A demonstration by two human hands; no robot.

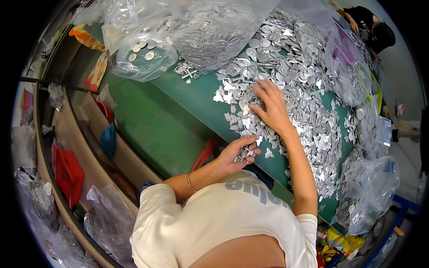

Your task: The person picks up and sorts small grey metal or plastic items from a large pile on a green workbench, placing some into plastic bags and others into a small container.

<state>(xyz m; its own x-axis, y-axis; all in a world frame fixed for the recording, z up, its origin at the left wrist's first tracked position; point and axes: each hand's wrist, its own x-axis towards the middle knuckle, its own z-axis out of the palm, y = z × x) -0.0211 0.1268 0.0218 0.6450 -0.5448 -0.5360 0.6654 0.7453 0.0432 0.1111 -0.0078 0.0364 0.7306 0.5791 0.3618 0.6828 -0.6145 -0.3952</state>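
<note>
A broad heap of small flat silver metal pieces (313, 120) in mixed shapes covers much of the green tabletop (190, 102). My left hand (229, 157), near the table's front edge, curls around several silver metal pieces (242, 155). A pale, shiny piece (258, 140) shows at its thumb and fingertips. Farther forward, my right hand (273, 109) lies palm down over the left side of the heap, fingers apart and touching the loose pieces. Whether anything is under its fingertips is hidden. One small piece (268, 153) lies by itself between my hands.
A large clear bag of metal pieces (210, 31) stands at the back, beside a smaller bag with round discs (149, 56). More plastic bags (368, 192) line the right edge. Shelves with a red basket (67, 174) stand left. Another person (368, 29) is at the far right.
</note>
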